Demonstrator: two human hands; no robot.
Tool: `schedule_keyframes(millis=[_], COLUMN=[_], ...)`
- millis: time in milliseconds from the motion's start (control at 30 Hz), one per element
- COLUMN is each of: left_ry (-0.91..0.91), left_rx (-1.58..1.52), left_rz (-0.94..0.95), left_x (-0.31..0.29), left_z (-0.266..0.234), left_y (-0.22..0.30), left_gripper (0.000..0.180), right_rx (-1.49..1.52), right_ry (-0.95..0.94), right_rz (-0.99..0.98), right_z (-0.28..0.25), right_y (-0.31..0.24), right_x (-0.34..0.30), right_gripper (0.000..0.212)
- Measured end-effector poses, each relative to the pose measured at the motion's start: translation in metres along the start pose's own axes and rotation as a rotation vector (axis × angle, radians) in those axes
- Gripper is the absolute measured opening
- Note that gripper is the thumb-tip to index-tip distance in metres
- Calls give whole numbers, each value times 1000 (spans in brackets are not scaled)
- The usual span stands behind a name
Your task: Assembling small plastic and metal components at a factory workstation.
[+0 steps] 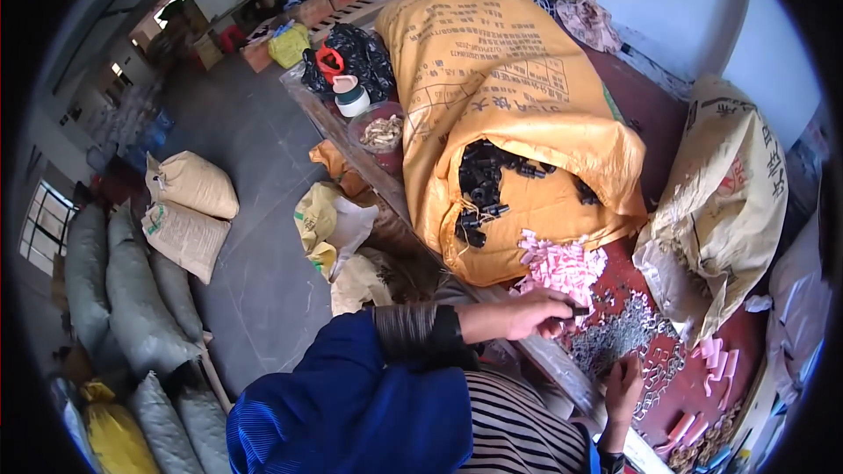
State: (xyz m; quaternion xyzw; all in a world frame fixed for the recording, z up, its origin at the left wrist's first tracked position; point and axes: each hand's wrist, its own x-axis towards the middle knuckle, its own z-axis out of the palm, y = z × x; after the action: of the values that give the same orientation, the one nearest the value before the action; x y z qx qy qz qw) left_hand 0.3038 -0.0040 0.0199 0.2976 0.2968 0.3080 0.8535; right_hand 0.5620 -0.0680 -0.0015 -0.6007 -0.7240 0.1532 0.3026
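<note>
My left hand (pixel 537 312) is closed on a small black part (pixel 580 311), held just in front of a heap of pink pieces (pixel 562 265). Lower and to the right, my right hand (pixel 623 384) has its fingers drawn together beside a spread of small silvery metal hooks or clips (pixel 619 333); whether it pinches one cannot be made out. Behind the pink heap lies a big orange woven sack (pixel 527 61), its mouth turned toward me. Black plastic parts (pixel 481 180) spill from that mouth, looking like the one in my left hand.
A wooden edge (pixel 562 369) borders the red work surface. A tan sack (pixel 716 211) stands at the right, with pink tubes (pixel 720 367) below it. Left of the orange sack are a lidded cup (pixel 351 98) and a bowl (pixel 379 133). Grey sacks (pixel 145 298) line the far left.
</note>
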Motion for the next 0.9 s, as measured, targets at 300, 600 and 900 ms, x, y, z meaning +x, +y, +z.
schedule_keyframes(millis=[300,600,900], left_ry=[118,25,60], left_rx=[-88,668,845], left_rz=[54,269,425], left_x=[33,33,33], left_z=[43,46,45], left_y=[-27,-30,-33], left_gripper=[21,26,25], right_rx=[869,1214,1337], right_ry=[-136,-203,-177], right_rz=[374,493,542], right_z=[7,13,14], right_y=[-39,-50,-56], right_x=[10,17,14], right_gripper=[9,9,9])
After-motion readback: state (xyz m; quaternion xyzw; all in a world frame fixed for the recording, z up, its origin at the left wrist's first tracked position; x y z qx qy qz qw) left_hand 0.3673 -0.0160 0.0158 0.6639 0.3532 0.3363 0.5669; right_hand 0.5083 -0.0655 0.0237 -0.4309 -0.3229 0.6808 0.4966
